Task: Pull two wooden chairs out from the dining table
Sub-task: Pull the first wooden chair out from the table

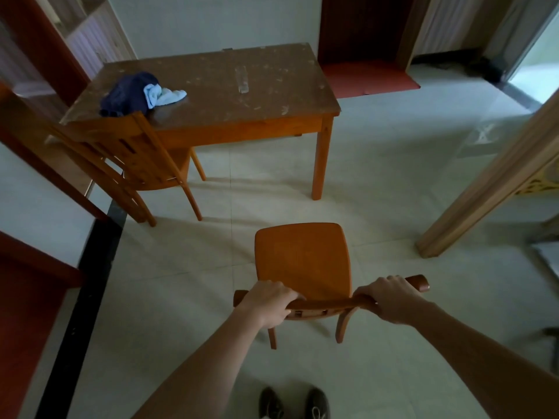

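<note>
An orange wooden chair (302, 255) stands on the tiled floor well away from the dining table (230, 95), its seat facing the table. My left hand (267, 302) grips the left part of its top rail. My right hand (390, 297) grips the right part of the same rail. A second wooden chair (130, 149) stands at the table's front left corner, its seat partly under the tabletop and its back towards me.
On the table lie a dark blue cloth (127, 93), a pale blue cloth (163, 96) and a clear bottle (242, 78) on its side. A wooden post (484, 189) leans at the right. Dark wooden furniture (33, 176) lines the left. My shoes (293, 403) show below.
</note>
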